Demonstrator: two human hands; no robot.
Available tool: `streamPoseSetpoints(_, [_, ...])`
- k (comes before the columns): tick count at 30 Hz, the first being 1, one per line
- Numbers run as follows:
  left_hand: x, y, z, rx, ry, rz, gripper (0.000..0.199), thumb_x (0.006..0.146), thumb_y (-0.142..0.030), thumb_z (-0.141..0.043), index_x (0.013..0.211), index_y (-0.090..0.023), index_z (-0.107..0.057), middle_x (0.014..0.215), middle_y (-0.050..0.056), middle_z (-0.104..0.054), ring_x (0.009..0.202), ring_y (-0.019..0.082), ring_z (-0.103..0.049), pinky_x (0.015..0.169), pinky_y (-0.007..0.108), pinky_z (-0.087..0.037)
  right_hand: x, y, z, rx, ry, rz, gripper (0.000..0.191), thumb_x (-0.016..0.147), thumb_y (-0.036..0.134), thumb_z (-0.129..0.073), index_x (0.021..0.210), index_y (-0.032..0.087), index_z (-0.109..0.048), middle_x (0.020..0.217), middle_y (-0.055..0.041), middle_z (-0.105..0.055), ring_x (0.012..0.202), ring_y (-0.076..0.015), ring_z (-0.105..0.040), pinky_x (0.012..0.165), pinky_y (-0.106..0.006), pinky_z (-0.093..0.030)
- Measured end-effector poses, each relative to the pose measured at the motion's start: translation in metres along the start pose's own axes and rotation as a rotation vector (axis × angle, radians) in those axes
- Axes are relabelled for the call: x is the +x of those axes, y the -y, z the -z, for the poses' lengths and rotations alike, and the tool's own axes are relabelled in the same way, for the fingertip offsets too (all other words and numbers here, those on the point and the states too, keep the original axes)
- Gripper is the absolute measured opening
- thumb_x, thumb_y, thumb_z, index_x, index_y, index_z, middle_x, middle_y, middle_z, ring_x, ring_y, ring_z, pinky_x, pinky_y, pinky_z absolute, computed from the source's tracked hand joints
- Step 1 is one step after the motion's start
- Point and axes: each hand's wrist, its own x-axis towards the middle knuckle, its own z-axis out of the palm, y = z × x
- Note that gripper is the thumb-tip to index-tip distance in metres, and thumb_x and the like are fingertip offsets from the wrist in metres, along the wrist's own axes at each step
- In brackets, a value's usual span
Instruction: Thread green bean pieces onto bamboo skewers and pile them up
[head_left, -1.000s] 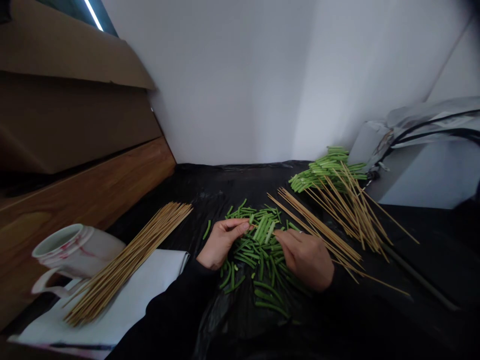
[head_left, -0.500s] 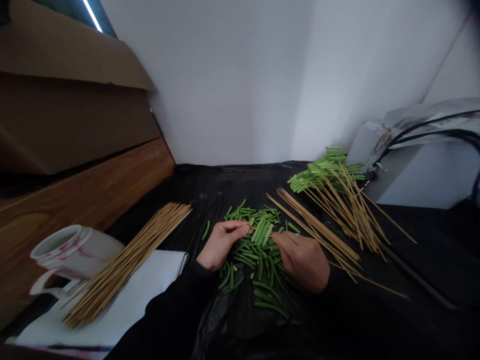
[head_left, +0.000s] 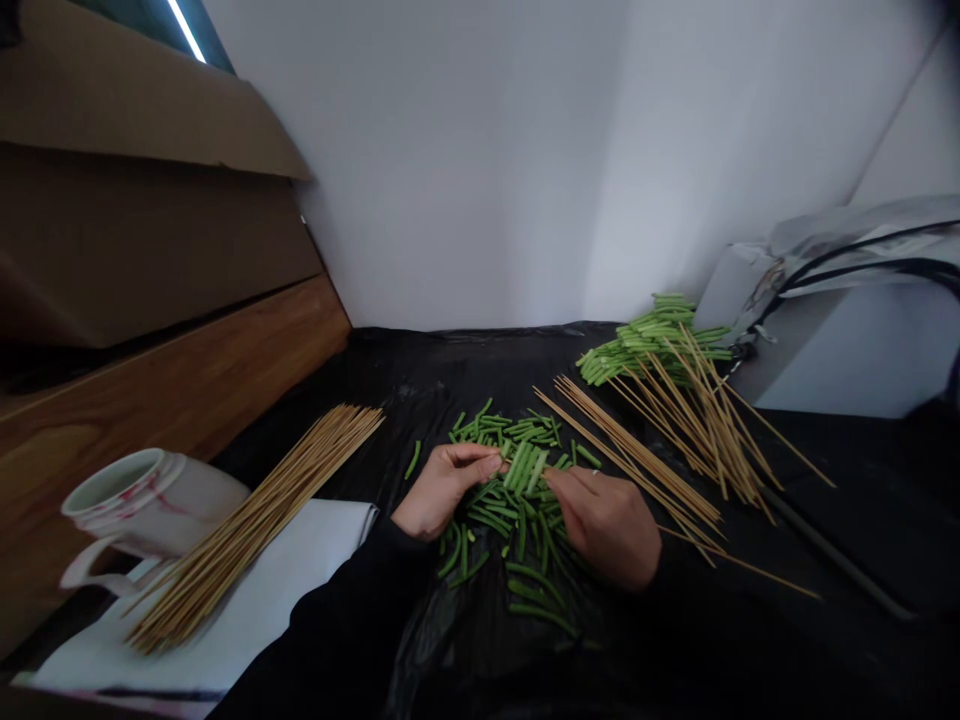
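Observation:
Over a pile of cut green stalk pieces (head_left: pixel 491 515), resembling beans or garlic scapes, a short row of pieces (head_left: pixel 526 468) sits side by side on a bamboo skewer (head_left: pixel 547 474). My right hand (head_left: pixel 611 525) is closed around the skewer at the right of this row, its lower fingers partly hidden. At the row's left end, my left hand (head_left: pixel 442 490) pinches with thumb and forefinger where the skewer's tip shows. A green piece stands right beside those fingertips; whether they grip it too is unclear.
Loose bamboo skewers (head_left: pixel 637 455) lie on the right, several across a heap of threaded green stalks (head_left: pixel 652 340). On the left, a skewer bundle (head_left: pixel 262 525) rests on white paper (head_left: pixel 322 530) beside a mug (head_left: pixel 161 500). Black plastic sheeting (head_left: pixel 450 365) covers the table.
Both hands keep nearly the same place and grip. The row of pieces on the skewer has shifted very slightly; the rest looks unchanged.

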Motion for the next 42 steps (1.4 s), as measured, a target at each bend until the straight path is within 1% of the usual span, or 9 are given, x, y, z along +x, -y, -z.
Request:
streamPoseSetpoints(3, [-0.0002, 0.0002, -0.0004, -0.002, -0.003, 0.02, 0.025, 0.065, -0.03, -0.08, 0.082, -0.013, -0.075, 0.077, 0.007, -0.073, 0.065, 0.013, -0.061, 0.067, 0.025, -0.046, 0.0002, 0.0005, 0.0002, 0.007, 0.008, 0.009, 0.026, 0.087, 0.009, -0.04, 0.098, 0.014, -0.064, 0.07, -0.002, -0.06, 0.064, -0.0129, -0.054, 0.063, -0.026, -0.036])
streamPoseSetpoints(8, [0.0001, 0.0006, 0.0005, -0.011, 0.001, 0.039, 0.025, 0.065, -0.03, -0.08, 0.084, -0.014, -0.075, 0.079, 0.006, -0.073, 0.066, 0.013, -0.061, 0.068, 0.025, -0.045, 0.0012, 0.0018, 0.0013, 0.002, -0.015, 0.011, 0.025, 0.086, 0.008, -0.041, 0.093, 0.014, -0.064, 0.068, -0.0014, -0.059, 0.061, -0.0123, -0.053, 0.061, -0.026, -0.036])
streamPoseSetpoints(12, [0.0011, 0.0027, 0.003, 0.016, 0.007, 0.033, 0.024, 0.065, -0.03, -0.079, 0.083, -0.015, -0.076, 0.073, 0.005, -0.072, 0.063, 0.012, -0.059, 0.066, 0.026, -0.044, 0.0014, 0.0022, 0.0018, 0.011, -0.016, 0.015, 0.025, 0.087, 0.008, -0.04, 0.091, 0.014, -0.064, 0.067, -0.0013, -0.058, 0.061, -0.0123, -0.052, 0.06, -0.027, -0.036])
streamPoseSetpoints(20, [0.0037, 0.0051, 0.007, 0.089, 0.034, 0.013, 0.025, 0.065, -0.031, -0.08, 0.083, -0.015, -0.076, 0.067, 0.003, -0.068, 0.059, 0.009, -0.051, 0.06, 0.023, -0.038, 0.0001, 0.0033, 0.0009, 0.003, -0.002, 0.022, 0.026, 0.089, 0.011, -0.039, 0.094, 0.014, -0.064, 0.067, -0.0011, -0.058, 0.06, -0.0124, -0.052, 0.06, -0.027, -0.034])
streamPoseSetpoints(26, [0.0029, 0.0042, 0.0064, 0.089, 0.043, 0.025, 0.023, 0.065, -0.031, -0.079, 0.082, -0.015, -0.076, 0.065, 0.002, -0.067, 0.058, 0.01, -0.051, 0.059, 0.024, -0.037, 0.0003, 0.0044, 0.0003, -0.005, 0.007, 0.019, 0.025, 0.088, 0.011, -0.039, 0.093, 0.015, -0.064, 0.067, -0.0009, -0.059, 0.059, -0.0126, -0.052, 0.06, -0.027, -0.033])
streamPoseSetpoints(32, [0.0029, 0.0026, 0.0049, 0.118, 0.037, 0.021, 0.025, 0.064, -0.032, -0.08, 0.082, -0.015, -0.076, 0.066, 0.003, -0.068, 0.058, 0.011, -0.052, 0.061, 0.025, -0.038, 0.001, 0.004, -0.0005, 0.0, 0.002, 0.021, 0.026, 0.088, 0.011, -0.039, 0.095, 0.015, -0.063, 0.068, -0.0011, -0.059, 0.061, -0.0125, -0.053, 0.06, -0.027, -0.034])
streamPoseSetpoints(37, [0.0033, 0.0003, 0.0019, 0.14, -0.009, -0.041, 0.025, 0.064, -0.031, -0.08, 0.083, -0.016, -0.075, 0.068, 0.002, -0.068, 0.059, 0.011, -0.052, 0.062, 0.025, -0.039, 0.0035, 0.0001, 0.0001, -0.018, 0.007, 0.001, 0.025, 0.088, 0.01, -0.04, 0.093, 0.016, -0.064, 0.067, -0.0008, -0.058, 0.061, -0.0128, -0.051, 0.061, -0.028, -0.033])
streamPoseSetpoints(42, [0.0017, -0.0003, -0.0002, 0.076, 0.044, 0.005, 0.03, 0.064, -0.03, -0.08, 0.089, -0.015, -0.073, 0.076, 0.004, -0.071, 0.064, 0.012, -0.058, 0.065, 0.025, -0.043, 0.0045, -0.0019, 0.0022, -0.038, 0.008, 0.002, 0.025, 0.088, 0.01, -0.041, 0.094, 0.016, -0.064, 0.068, -0.0004, -0.058, 0.061, -0.0128, -0.051, 0.061, -0.028, -0.032])
